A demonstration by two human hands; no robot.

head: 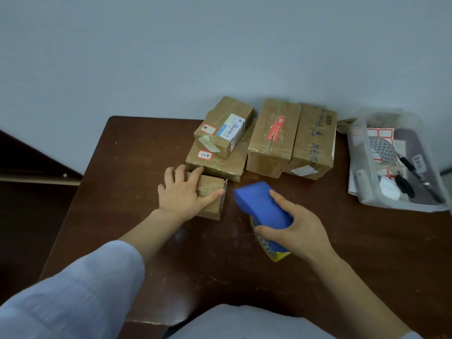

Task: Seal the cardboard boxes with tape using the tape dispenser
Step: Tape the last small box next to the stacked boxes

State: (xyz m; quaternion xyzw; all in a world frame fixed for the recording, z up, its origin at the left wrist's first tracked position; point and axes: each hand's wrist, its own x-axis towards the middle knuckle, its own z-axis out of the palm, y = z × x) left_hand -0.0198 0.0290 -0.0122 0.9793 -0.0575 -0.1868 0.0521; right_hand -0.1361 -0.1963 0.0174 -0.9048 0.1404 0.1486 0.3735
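A small cardboard box lies on the brown table, and my left hand rests flat on top of it with the fingers spread. To its right my right hand grips a blue tape dispenser holding a tape roll with a yellow core. The dispenser's front end points toward the small box and stands a short gap from it. Behind lie several taped cardboard boxes: two stacked ones and two larger ones side by side.
A clear plastic bin with labels, pens and a tape roll sits at the table's right edge. The wall runs close behind the boxes. Bare table surface spreads at the left and front. Dark steps drop off at the far left.
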